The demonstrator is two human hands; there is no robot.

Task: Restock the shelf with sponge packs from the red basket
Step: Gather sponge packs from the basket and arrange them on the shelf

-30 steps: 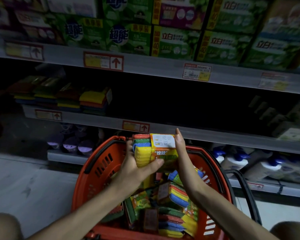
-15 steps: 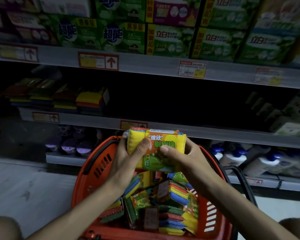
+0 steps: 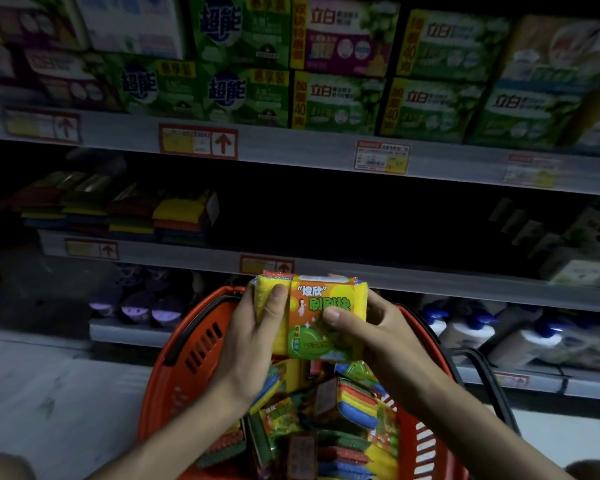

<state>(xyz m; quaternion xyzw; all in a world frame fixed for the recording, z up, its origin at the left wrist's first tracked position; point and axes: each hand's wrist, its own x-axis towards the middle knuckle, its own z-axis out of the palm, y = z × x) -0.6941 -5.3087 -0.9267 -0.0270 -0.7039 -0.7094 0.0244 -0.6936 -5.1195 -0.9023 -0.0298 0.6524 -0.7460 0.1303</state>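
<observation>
I hold one sponge pack [image 3: 309, 327], yellow with an orange and green label, above the red basket [image 3: 174, 372]. My left hand [image 3: 257, 334] grips its left side with the thumb on the front. My right hand [image 3: 371, 330] grips its right side, thumb on the label. The label faces me. Several more sponge packs [image 3: 340, 420] lie loose in the basket below. On the dark middle shelf [image 3: 174, 251] at the left, several stacked sponge packs [image 3: 184, 213] sit side by side; the shelf space to their right is dark.
Boxed detergent [image 3: 340, 95] fills the top shelf. White bottles with blue caps [image 3: 465, 327] stand on the low shelf at right, purple items [image 3: 136, 303] at left. Boxed goods [image 3: 582, 258] occupy the middle shelf's right end. A black basket handle [image 3: 492, 386] arcs at right.
The pack has been turned from its edge to label-front facing me. Both hands have shifted onto its sides and lifted it slightly toward the middle shelf.
</observation>
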